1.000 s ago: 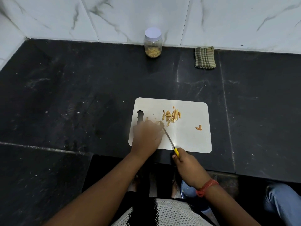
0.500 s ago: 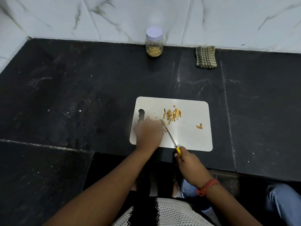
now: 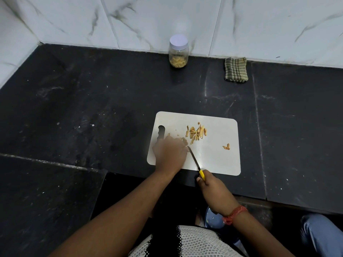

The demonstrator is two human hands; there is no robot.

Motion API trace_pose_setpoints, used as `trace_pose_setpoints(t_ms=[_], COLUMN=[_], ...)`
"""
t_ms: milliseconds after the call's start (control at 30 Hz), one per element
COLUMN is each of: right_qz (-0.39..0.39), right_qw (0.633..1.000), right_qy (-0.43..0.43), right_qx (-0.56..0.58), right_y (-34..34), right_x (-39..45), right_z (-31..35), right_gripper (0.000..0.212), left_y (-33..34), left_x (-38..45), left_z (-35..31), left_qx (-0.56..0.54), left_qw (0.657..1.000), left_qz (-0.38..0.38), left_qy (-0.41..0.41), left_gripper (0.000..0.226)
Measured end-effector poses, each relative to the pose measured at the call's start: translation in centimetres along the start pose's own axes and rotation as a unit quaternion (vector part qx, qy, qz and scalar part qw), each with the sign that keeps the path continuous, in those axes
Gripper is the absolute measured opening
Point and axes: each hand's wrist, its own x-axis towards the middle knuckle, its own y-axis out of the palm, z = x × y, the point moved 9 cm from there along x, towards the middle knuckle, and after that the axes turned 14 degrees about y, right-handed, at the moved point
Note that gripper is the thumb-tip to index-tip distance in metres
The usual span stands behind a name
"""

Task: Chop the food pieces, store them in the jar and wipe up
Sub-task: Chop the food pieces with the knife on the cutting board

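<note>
A white cutting board (image 3: pixel 219 160) lies on the black counter. A pile of tan chopped food pieces (image 3: pixel 195 133) sits on its upper middle, and one stray piece (image 3: pixel 226 146) lies to the right. My left hand (image 3: pixel 169 153) rests on the board's left part, its fingers curled over a food piece (image 3: pixel 184 140) that is mostly hidden. My right hand (image 3: pixel 213 188) grips the yellow handle of a small knife (image 3: pixel 194 158), whose tip meets the piece at my left fingers. A lidded clear jar (image 3: pixel 178 51) holding tan pieces stands at the back wall.
A folded checked cloth (image 3: pixel 235 69) lies by the wall, right of the jar. White marble tiles close the back and left. The counter's front edge steps down at the lower left. A blue bowl (image 3: pixel 213 219) shows below my right wrist.
Both hands and the knife stay at the same place on the board, with only a small shift of the blade. The view has drifted slightly.
</note>
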Motion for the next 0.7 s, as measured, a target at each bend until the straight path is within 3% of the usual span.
trace_pose_setpoints(t_ms=[700], right_qz=[-0.001], right_qw=[0.996], right_qy=[0.009], right_qx=[-0.087], right_y=[0.4], right_x=[0.9], right_z=[0.1], right_gripper=[0.007], left_y=[-0.4], left_x=[0.0], left_z=[-0.8], left_qx=[0.030], left_qw=[0.999], left_qz=[0.002], left_qy=[-0.028], left_gripper=[0.010])
